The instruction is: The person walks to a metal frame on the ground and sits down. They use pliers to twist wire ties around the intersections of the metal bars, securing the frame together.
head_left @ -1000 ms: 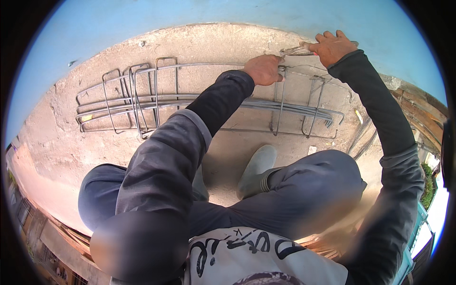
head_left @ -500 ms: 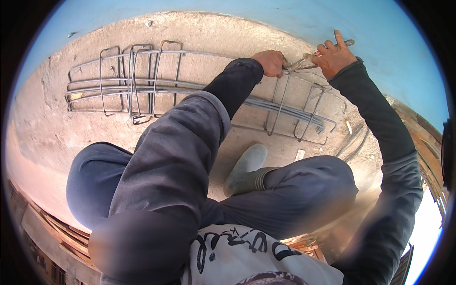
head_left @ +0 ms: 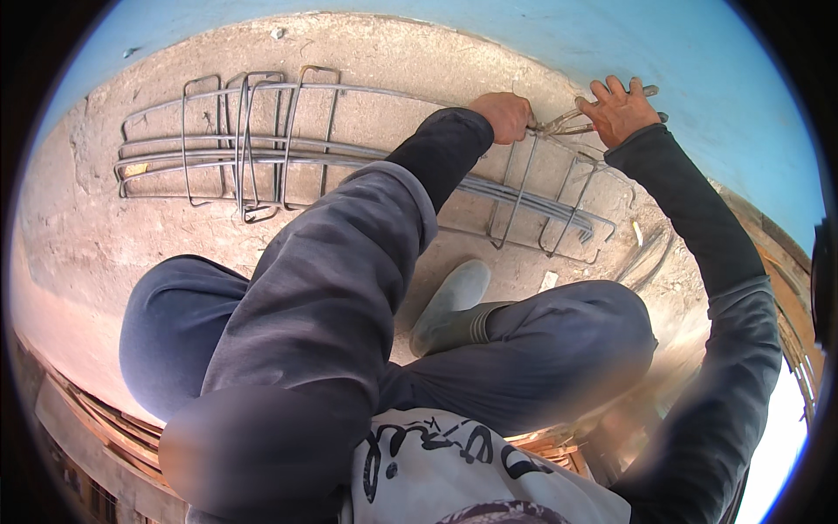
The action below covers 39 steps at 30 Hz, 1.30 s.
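A rebar cage (head_left: 209,159) of long steel rods and bent stirrups lies on the ground ahead of me. My left hand (head_left: 506,115) is closed on its far rod, beside the top corner of a stirrup (head_left: 521,190); the fingertips are partly hidden. To the right, my right hand (head_left: 624,112) holds a pair of pincers (head_left: 567,128) by the handles, which stand apart. The jaws meet the rod at that stirrup corner, close to my left fingers. Any wire between the jaws is too small to make out.
A blue wall (head_left: 698,96) rises just beyond the cage. Several stirrups (head_left: 249,144) stand bunched at the cage's left. Loose thin rods (head_left: 646,260) and rubble lie at the right. My boot (head_left: 454,297) is planted close to the near side of the cage.
The pincers' handles have spread apart, and my right hand has shifted slightly down and its fingers have bent. My left hand stays at the same corner. The cage lies where it was.
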Available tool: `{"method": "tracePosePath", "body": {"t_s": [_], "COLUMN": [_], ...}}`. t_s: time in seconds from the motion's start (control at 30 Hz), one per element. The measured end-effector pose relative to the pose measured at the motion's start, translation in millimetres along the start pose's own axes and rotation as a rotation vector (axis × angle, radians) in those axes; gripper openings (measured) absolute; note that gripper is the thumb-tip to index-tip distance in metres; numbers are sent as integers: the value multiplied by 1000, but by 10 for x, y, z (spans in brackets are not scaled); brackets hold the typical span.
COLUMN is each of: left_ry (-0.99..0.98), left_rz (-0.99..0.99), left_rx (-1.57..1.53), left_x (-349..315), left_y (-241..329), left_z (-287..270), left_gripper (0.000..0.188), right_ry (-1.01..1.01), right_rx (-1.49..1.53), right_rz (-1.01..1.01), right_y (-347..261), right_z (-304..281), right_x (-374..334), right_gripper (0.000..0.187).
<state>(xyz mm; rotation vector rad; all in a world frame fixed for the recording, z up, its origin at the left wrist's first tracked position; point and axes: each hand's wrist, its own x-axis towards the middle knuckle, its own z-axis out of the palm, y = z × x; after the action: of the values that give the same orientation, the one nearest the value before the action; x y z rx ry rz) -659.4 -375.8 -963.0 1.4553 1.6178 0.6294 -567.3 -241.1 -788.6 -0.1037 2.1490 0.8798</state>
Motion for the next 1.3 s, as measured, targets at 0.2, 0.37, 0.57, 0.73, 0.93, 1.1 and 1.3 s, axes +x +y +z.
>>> {"method": "tracePosePath", "body": {"t_s": [0.2,0.37,0.57,0.73,0.93,1.1,1.3], "left_ry": [34,-19,-7,-178,-8,5,-31], "left_rz": [-32,-60,-26,-40,-28,-85,-123], "left_rx": [126,126,67,-175,-139,-86,-121], "left_x": [64,55,22,60,-9,-28,-33], "left_y": [-101,-144,-13,-106,72,130,156], "left_z": [152,117,45,-40,-40,-28,-69], "left_gripper": [42,43,44,49,63,66,65], "right_ry": [-30,-315,-701,-644,-689,-881,-111], "right_rx": [141,438,972,977,877,893,581], "right_rz": [1,38,86,66,53,17,-115], "right_y": [88,135,435,469,510,502,201], "right_z": [91,-133,-82,-223,-138,-146,64], "right_x": [8,103,207,200,200,335,-175], "right_gripper": [28,26,30,28,35,36,59]}}
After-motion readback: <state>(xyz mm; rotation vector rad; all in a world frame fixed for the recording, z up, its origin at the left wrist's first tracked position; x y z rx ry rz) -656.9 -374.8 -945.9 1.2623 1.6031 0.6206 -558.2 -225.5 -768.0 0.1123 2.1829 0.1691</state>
